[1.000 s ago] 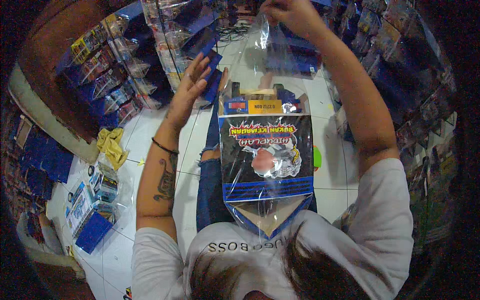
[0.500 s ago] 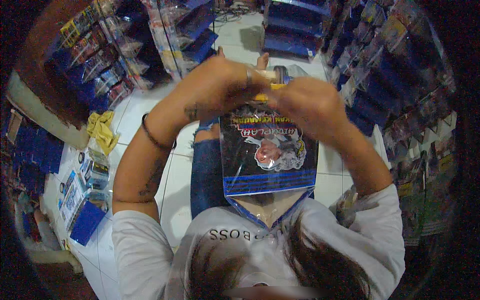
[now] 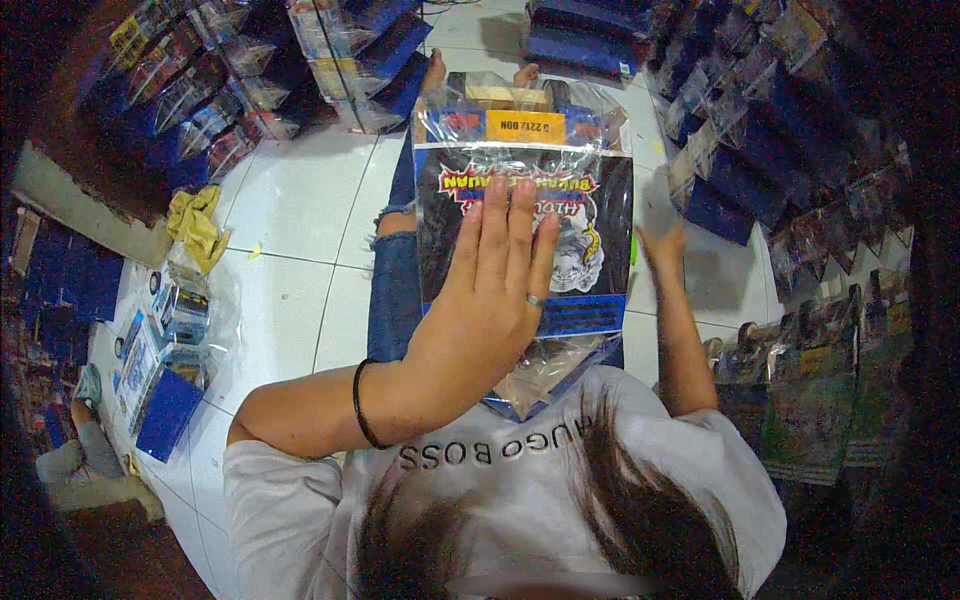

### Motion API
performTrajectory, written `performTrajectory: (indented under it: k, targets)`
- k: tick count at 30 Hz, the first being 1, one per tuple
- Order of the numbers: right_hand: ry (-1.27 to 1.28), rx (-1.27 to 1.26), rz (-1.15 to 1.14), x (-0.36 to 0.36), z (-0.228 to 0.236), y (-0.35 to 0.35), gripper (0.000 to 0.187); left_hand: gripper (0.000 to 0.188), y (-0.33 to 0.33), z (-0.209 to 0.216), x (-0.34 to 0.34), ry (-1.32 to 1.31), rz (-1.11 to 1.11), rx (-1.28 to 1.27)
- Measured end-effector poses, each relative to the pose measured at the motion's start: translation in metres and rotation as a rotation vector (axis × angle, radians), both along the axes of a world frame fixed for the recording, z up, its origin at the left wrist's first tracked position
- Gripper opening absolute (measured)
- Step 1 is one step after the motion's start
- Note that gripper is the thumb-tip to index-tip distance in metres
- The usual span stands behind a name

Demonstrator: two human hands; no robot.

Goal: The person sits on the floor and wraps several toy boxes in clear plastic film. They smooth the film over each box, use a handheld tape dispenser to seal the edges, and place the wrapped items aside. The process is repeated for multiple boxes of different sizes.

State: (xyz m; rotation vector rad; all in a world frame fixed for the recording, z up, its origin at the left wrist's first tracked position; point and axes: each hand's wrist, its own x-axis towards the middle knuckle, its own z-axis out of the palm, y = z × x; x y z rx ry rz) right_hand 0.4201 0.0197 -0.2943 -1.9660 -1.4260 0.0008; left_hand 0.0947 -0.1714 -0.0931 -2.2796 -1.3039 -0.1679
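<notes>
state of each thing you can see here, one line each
Black-and-blue toy truck: wrapped in wrinkled clear plastic
Left hand: open, flat on this truck
Right hand: open, beside it
Light-blue toy truck: plastic-covered
Yellow sheet: crumpled
Jeans: ripped at left knee

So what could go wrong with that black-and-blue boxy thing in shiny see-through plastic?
The left hand lies flat on the black-and-blue boxy thing, so pressing hard might crease its clear, shiny plastic wrap. The right hand is off to the side, so the thing could perhaps slide if the left hand slips.
</notes>
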Motion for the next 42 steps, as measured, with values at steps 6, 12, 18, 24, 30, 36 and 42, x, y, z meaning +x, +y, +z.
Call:
performTrajectory:
  k: [6, 12, 18, 24, 30, 36, 42]
  targets:
    - [-0.065, -0.565, 0.24, 0.036, -0.149, 0.042, 0.055, 0.056, 0.006, -0.008, 0.003, 0.005, 0.009, 0.087]
    - [1.414, 0.116, 0.414, 0.046, 0.064, 0.027, 0.051, 0.054, 0.004, -0.001, -0.002, 0.098, -0.021, 0.05]
    - [0.017, 0.614, 1.187, -0.103, 0.278, -0.05, 0.068, 0.054, 0.002, -0.018, -0.002, 0.049, -0.032, 0.113]
    - [-1.053, 0.177, 1.618, -0.268, 0.337, -0.096, 0.062, 0.054, 0.012, -0.04, -0.005, -0.101, -0.061, 0.268]
    - [-1.207, 0.075, 1.666, -0.275, 0.362, -0.111, 0.056, 0.053, 0.019, -0.041, -0.012, -0.069, -0.066, 0.233]
    - [-0.974, 0.247, 1.51, -0.184, 0.339, -0.106, 0.054, 0.05, -0.002, -0.032, -0.009, 0.032, -0.028, 0.03]
    - [-0.948, 0.251, 1.154, -0.042, 0.292, -0.116, 0.065, 0.051, -0.001, -0.023, -0.02, 0.005, -0.101, 0.16]
